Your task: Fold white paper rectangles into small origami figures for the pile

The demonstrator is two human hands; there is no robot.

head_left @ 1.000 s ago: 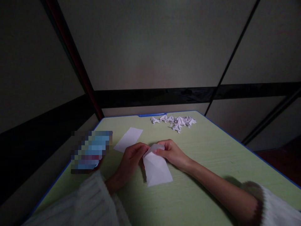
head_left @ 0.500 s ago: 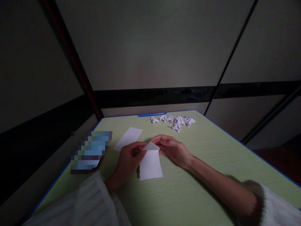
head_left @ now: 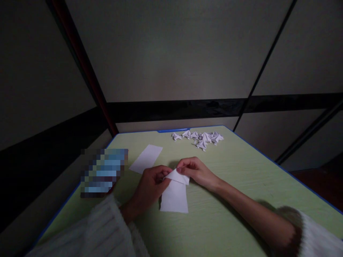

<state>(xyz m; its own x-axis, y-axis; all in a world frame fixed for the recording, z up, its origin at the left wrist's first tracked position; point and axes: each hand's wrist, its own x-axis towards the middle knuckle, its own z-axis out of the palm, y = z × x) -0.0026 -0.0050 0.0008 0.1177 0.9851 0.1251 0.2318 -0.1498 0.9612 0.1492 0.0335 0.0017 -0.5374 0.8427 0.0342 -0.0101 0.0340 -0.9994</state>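
Observation:
A white paper sheet lies on the pale green table, its far end folded into a triangular flap. My left hand pinches the left side of that flap with curled fingers. My right hand pinches the flap's far right edge, fingers closed on the paper. Both forearms come in from the bottom in white knit sleeves.
A second flat white paper sheet lies to the left behind my hands. Several small folded paper figures sit in a cluster near the table's far edge. A blurred-out object rests at the table's left edge. Dark walls surround the table.
The sheet's top corners were folded into a point and pressed down; now both hands hold the folded flap slightly lifted, and the sheet sits straighter on the table.

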